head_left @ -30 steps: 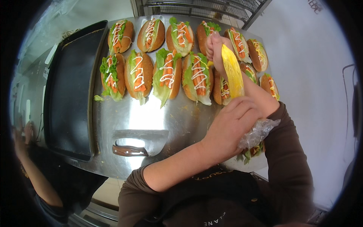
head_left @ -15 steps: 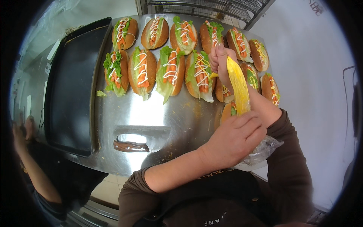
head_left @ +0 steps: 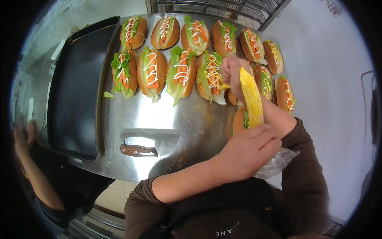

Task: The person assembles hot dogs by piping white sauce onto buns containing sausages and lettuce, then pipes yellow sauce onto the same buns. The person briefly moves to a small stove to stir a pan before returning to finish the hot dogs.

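Observation:
Both my hands hold a clear piping bag (head_left: 252,95) filled with yellow sauce. My right hand (head_left: 232,71) pinches its tip low over a bun in the second row, beside a filled sandwich (head_left: 211,75). My left hand (head_left: 246,151) squeezes the bag's crumpled rear end nearer my body. Several brown buns with lettuce, orange filling and white sauce zigzags lie in two rows on the steel table (head_left: 171,119). The buns on the right, such as the sandwich with yellow lines (head_left: 273,55), carry yellow sauce too. My right forearm hides part of the near buns.
A large black baking tray (head_left: 77,91) lies at the left of the table. A knife with a brown handle (head_left: 137,150) rests near the front edge. A loose lettuce scrap (head_left: 107,95) and crumbs dot the steel. Another person's arm (head_left: 36,175) shows at far left. A wire rack (head_left: 223,6) stands behind.
Both hands and the piping bag have drawn back toward me, from the far row of sandwiches to the nearer row. The sandwiches, tray and knife have stayed put.

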The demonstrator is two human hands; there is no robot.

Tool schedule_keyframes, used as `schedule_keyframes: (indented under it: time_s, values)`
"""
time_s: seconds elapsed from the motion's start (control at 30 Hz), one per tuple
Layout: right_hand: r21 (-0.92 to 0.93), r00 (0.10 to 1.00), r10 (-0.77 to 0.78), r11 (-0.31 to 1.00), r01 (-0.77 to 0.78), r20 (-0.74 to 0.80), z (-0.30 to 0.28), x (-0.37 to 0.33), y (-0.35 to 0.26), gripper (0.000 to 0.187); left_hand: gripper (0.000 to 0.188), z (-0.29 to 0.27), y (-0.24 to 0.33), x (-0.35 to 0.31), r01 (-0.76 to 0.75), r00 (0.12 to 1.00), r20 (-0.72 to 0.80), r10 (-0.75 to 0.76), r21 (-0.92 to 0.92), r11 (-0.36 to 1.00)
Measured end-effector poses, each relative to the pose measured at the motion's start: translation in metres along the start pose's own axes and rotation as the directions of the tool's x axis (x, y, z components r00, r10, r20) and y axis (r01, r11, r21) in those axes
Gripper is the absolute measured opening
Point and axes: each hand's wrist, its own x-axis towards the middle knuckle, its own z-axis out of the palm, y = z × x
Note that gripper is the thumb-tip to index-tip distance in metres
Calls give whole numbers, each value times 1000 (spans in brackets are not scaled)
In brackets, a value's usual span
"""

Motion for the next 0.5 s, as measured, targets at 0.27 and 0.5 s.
schedule_keyframes:
  time_s: [0.27, 0.5]
  values:
    - [55, 999, -31, 998, 32, -8, 18, 4, 11, 50, 32, -1, -1, -7, 103, 993, 61, -104, 16, 995]
    - [43, 960, -242, 967, 251, -143, 21, 21, 13, 47, 37, -19, 2, -8, 118, 993, 8, -118, 28, 993]
